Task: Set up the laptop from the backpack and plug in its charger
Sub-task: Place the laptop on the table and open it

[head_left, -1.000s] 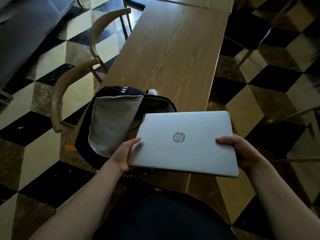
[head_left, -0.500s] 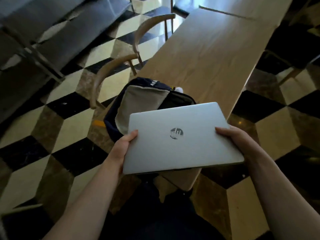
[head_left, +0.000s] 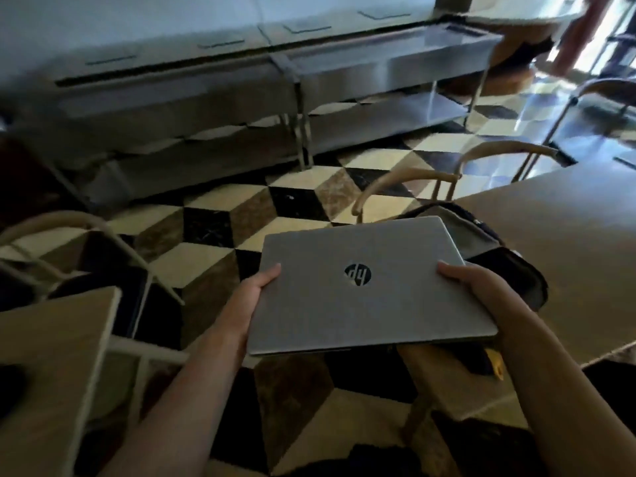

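A closed silver laptop (head_left: 364, 287) with a dark round logo on its lid hangs in the air over the floor, held level. My left hand (head_left: 247, 297) grips its left edge, thumb on the lid. My right hand (head_left: 481, 287) grips its right edge the same way. Behind and under the laptop's right side lies the open dark backpack (head_left: 495, 249) with a grey lining, on the corner of the wooden table (head_left: 568, 242). No charger is in view.
A second wooden table (head_left: 44, 366) stands at the lower left with a chair (head_left: 79, 242) behind it. Curved wooden chair backs (head_left: 406, 184) stand next to the backpack's table. A long steel counter (head_left: 275, 80) runs along the back. The floor is checkered.
The view has swung left, away from the long table toward the steel counter. The laptop has moved left off the backpack, still held at both edges.
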